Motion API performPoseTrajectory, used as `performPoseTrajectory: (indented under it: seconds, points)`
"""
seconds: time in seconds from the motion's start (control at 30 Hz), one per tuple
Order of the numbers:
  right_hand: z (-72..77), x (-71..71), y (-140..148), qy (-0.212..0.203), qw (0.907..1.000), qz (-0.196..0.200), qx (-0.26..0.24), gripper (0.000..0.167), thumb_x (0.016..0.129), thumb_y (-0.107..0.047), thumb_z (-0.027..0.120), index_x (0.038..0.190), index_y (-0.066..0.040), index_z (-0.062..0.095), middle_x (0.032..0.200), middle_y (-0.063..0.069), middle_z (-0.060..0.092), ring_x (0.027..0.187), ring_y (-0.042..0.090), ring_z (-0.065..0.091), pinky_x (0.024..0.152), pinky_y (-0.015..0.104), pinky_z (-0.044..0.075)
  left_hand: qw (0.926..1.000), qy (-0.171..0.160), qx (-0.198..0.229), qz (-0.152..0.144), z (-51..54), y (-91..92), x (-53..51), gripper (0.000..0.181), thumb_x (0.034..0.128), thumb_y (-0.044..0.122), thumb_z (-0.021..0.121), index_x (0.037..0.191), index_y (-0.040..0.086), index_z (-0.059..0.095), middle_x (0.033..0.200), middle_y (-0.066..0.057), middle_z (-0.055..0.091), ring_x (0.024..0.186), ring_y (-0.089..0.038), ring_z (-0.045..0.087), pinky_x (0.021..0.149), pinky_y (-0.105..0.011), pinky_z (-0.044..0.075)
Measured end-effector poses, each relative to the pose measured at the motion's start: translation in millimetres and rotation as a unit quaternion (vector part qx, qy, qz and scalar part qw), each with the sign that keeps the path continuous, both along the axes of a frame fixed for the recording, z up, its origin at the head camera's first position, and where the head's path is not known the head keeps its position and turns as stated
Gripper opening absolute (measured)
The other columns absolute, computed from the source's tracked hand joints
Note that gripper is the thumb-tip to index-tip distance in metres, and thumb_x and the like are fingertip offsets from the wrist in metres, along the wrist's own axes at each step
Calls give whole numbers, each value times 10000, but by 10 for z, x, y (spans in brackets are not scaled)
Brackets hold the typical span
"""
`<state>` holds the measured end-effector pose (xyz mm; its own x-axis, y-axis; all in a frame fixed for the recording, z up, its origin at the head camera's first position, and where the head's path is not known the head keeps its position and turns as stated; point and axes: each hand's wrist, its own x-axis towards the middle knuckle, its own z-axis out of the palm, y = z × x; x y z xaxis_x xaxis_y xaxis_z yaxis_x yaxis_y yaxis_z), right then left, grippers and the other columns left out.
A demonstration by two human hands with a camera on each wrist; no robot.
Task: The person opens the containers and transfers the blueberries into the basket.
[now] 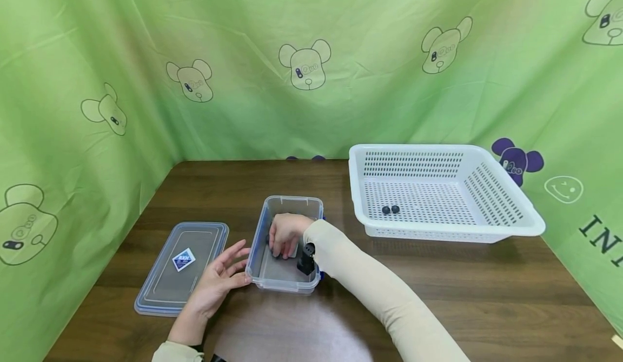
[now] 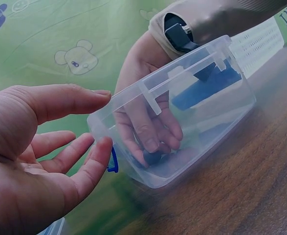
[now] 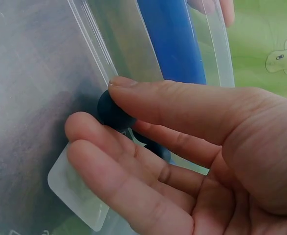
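Curtain [image 1: 253, 118]: green, behind the box; bear prints whose small lettering we cannot read surely. Right of the box, big letters begin "IN", the left wrist view giving "INN" before the edge cuts them.
Table [image 1: 467, 289]: dark wood grain, under the box.
Basket [image 1: 448, 228]: white, slotted, right of the box and beyond it, well apart; no writing that we can make out.
Box [image 1: 284, 284]: clear, blue latches, upright and uncovered, our landmark.
Lid [image 1: 179, 285]: off, flat, left of the box.
Left hand [image 1: 219, 279]: fingers spread wide, thumb at the box's near left corner.
Right hand [image 1: 287, 235]: inside the box, pinching one dark ball [image 3: 115, 111] between thumb and fingers.
Label [image 1: 183, 260]: blue and white diamond on the lid, left of the box; we read "BXH", finer print too small.
Balls: two [image 1: 391, 210] lie in the basket, right of the box; one is held inside the box, another dark round shape [image 3: 158, 151] behind the fingers. We judge the work partway: uncovering done, the held ball not yet released, lid not refitted. Which way balls travel, we cannot tell.
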<state>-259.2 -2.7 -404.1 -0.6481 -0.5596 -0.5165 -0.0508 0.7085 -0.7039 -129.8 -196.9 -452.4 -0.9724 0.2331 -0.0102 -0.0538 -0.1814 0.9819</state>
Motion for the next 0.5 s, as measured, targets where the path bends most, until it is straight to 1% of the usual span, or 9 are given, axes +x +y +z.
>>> performPoseTrajectory:
  seconds: [0.3, 0.4, 0.5]
  points:
    - [-6, -14, 8, -28, 9999, -9, -134, 131, 786, 128, 726, 742, 10, 688, 654, 149, 686, 535, 197, 648, 536, 312, 574, 10000, -33, -42, 7, 10, -1, -9, 822, 785, -157, 663, 1502, -112, 265, 1344, -159, 494, 1145, -207, 558, 850, -280, 538]
    - [31, -29, 33, -99, 9996, 25, -247, 104, 793, 125, 720, 761, 30, 692, 640, 157, 678, 531, 199, 648, 544, 319, 579, 10000, -20, -41, 2, 5, -2, -9, 819, 785, -158, 662, 1501, -113, 266, 1343, -158, 495, 1144, -208, 559, 850, -281, 539]
    - [116, -44, 70, -143, 9992, 77, -373, 57, 803, 115, 716, 803, 60, 699, 641, 162, 675, 536, 201, 652, 558, 324, 583, 10000, 2, -38, -4, -4, -5, -6, 814, 785, -158, 659, 1500, -112, 272, 1338, -151, 500, 1142, -206, 563, 847, -284, 541]
